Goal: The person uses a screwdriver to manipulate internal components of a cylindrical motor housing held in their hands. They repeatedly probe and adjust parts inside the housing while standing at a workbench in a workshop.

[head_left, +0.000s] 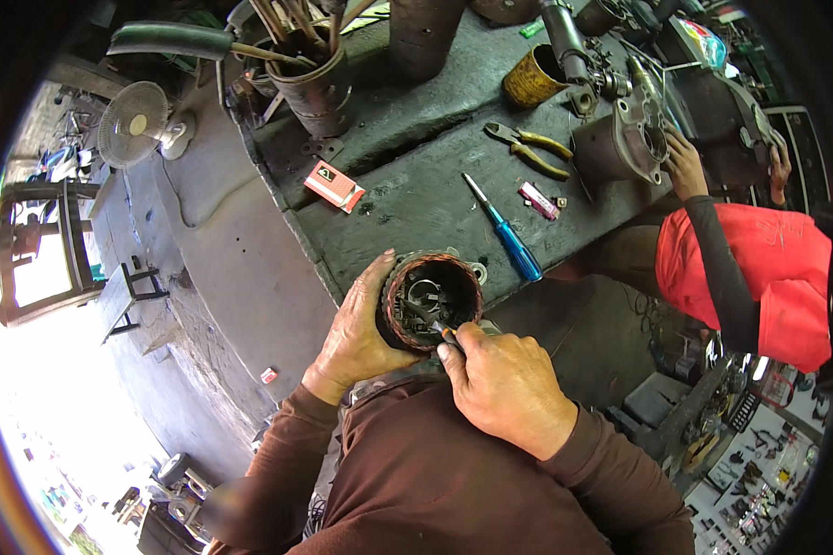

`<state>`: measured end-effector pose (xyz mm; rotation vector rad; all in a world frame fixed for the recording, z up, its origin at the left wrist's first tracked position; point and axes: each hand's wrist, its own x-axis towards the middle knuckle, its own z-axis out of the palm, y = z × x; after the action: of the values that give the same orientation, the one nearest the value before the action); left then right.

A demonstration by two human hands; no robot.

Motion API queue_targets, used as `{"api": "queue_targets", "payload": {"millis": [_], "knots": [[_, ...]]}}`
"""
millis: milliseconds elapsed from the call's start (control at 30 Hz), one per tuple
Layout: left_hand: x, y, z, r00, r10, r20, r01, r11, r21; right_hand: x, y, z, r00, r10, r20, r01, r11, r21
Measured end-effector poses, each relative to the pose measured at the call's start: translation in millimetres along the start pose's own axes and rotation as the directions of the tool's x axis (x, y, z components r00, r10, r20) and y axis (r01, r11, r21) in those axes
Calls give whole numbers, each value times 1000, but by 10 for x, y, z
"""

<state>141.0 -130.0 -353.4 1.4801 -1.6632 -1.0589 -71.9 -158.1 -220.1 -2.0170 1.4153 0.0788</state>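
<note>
My left hand (354, 324) is wrapped round the side of a round motor stator (391, 319), its ring of copper windings facing up. Metal parts and a pale ring show down inside the bore. In my right hand (514, 384) is a slim screwdriver-like tool (447, 334) with an orange and dark handle. Its metal end points into the stator's opening, and I cannot make out what its tip touches. Beyond the stator, on the dark workbench (379, 217), lies a blue-handled screwdriver (514, 242). Yellow-handled pliers (532, 151) rest farther back.
A red and white box (334, 187) and a pink lighter (539, 200) lie on the bench. A tin of tools (315, 92) and a yellow can (534, 79) stand at the back. At right, a co-worker in red (750, 268) handles a metal housing (615, 146). A fan (134, 125) stands at left.
</note>
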Motion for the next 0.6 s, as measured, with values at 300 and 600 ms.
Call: {"api": "queue_targets", "payload": {"millis": [300,600], "knots": [[-35,-56,72,994,-110,22,112,988,-103,36,-154,22,996,86,-1,-86,996,28],[-32,-84,76,994,-102,29,104,989,-109,85,-148,65,996,79,-31,-76,995,68]]}}
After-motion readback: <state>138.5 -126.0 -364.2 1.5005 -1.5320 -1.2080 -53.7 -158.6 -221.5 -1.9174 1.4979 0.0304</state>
